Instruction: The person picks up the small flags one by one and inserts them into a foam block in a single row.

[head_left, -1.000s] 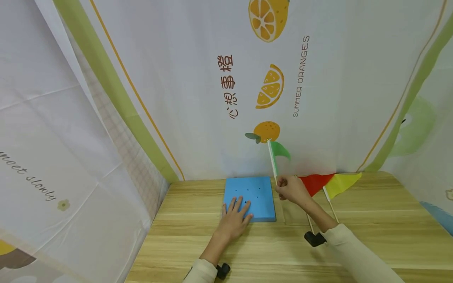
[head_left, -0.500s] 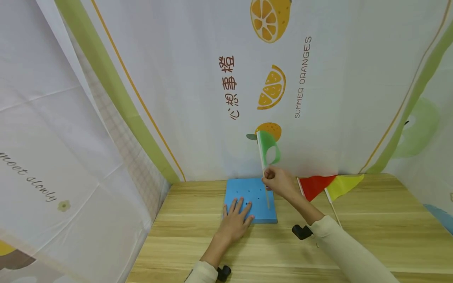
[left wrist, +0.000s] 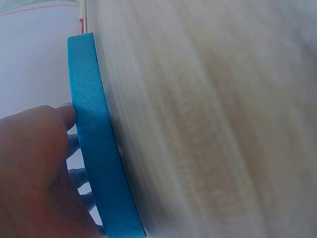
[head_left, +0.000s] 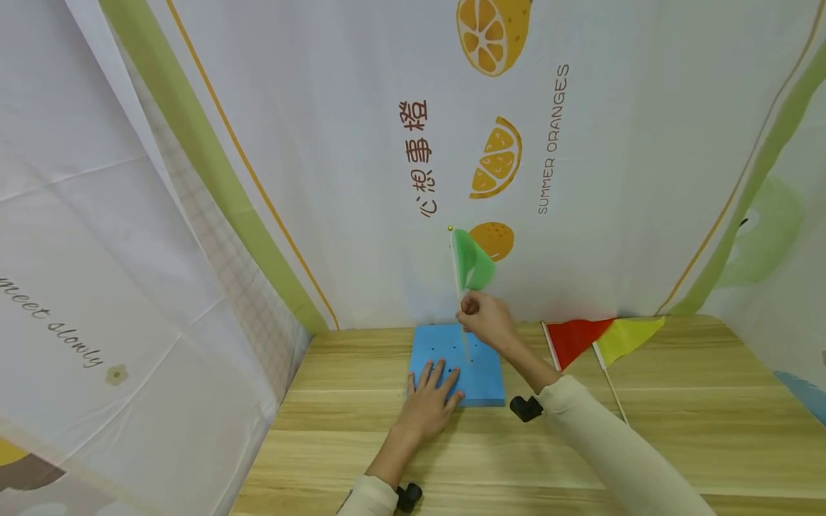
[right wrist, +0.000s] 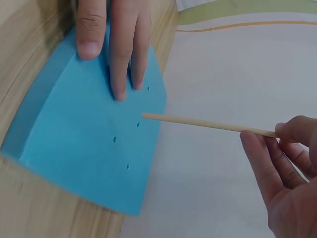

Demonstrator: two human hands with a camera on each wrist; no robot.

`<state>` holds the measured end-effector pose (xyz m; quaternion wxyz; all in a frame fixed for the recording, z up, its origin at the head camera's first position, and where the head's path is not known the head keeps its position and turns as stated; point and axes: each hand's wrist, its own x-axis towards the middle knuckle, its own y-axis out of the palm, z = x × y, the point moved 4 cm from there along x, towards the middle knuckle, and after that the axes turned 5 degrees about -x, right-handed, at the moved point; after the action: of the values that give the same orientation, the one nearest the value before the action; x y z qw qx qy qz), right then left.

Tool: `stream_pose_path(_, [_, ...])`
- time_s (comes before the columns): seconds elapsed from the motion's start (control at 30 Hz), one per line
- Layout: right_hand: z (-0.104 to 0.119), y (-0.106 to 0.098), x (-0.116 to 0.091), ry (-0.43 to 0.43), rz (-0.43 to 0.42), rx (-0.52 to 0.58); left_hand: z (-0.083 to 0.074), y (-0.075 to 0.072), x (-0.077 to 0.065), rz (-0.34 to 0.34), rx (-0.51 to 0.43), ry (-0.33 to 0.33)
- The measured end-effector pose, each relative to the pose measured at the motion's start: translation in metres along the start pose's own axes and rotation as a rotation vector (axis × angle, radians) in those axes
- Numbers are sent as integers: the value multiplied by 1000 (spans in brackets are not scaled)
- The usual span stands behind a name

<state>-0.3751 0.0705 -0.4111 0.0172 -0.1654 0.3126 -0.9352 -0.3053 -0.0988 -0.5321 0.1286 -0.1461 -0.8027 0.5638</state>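
Note:
A blue foam block (head_left: 480,387) with several small holes in its top lies flat on the table. My left hand (head_left: 427,405) rests on its near left part with fingers spread straight; in the left wrist view the thumb lies along the block's edge. Pinched in my right hand (head_left: 487,319) is a small green flag (head_left: 470,261) on a thin wooden stick, held nearly upright above the block. In the right wrist view, the stick's bare lower end (right wrist: 153,116) points at the holed surface, close to one hole. Whether the tip touches the foam, I cannot tell.
To the right lie a red flag (head_left: 574,340) and a yellow flag (head_left: 626,342) on the wooden table (head_left: 335,430). Their sticks run toward the near side, the red one partly behind my right arm. A printed curtain (head_left: 361,215) hangs along the table's back edge.
My right hand has carried the green flag leftward, from beside the block to above it. My left hand has stayed in place. The red and yellow flags have not moved.

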Motion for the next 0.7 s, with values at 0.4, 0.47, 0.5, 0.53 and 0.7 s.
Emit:
stream_pose_path(0.4, [13, 22, 20, -50, -49, 24, 1, -2, 2, -9, 6, 3])
stream_pose_path(0.47, [14, 27, 23, -60, -57, 32, 1, -2, 2, -6, 8, 2])
stream_pose_path(0.5, [14, 29, 23, -64, -60, 35, 2, -2, 2, -5, 8, 2])
stream_pose_path(0.53, [14, 32, 24, -70, -60, 36, 2, -2, 2, -5, 6, 2])
stream_pose_path(0.7, [12, 46, 26, -96, -62, 34, 3, 0, 2, -5, 11, 11])
